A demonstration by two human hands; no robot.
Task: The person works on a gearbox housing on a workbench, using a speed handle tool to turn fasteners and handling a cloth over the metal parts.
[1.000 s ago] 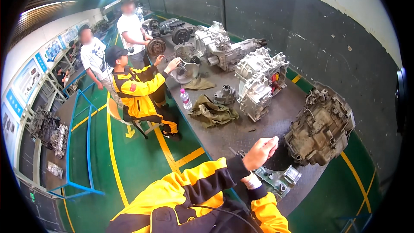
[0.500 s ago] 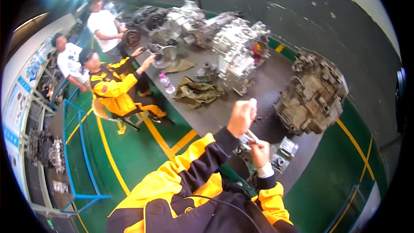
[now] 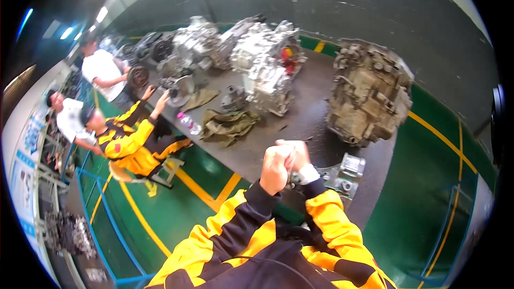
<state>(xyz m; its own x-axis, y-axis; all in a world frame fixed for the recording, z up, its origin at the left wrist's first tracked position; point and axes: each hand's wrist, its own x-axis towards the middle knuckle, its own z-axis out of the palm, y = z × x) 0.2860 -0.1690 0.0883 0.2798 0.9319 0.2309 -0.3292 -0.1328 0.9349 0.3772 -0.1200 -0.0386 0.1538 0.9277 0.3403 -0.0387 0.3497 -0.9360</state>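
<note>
We see the left hand (image 3: 275,170) and right hand (image 3: 300,154) newly together, sharing one spot; left grip narrow, right grip and contents we cannot tell. The silvery casting (image 3: 345,178) lies beside them on the bench (image 3: 319,88).

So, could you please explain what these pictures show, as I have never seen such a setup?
There is no robot: these are a person's bare left hand and right hand. The left of two fisheye cameras on their head looks down, so straight edges bend.

On the table are a brownish metal casing, a silvery casing, a smaller metal part, a green cloth and a pink-capped bottle. The hands meet above the table's near edge; what they hold, if anything, is too small to tell.
</note>
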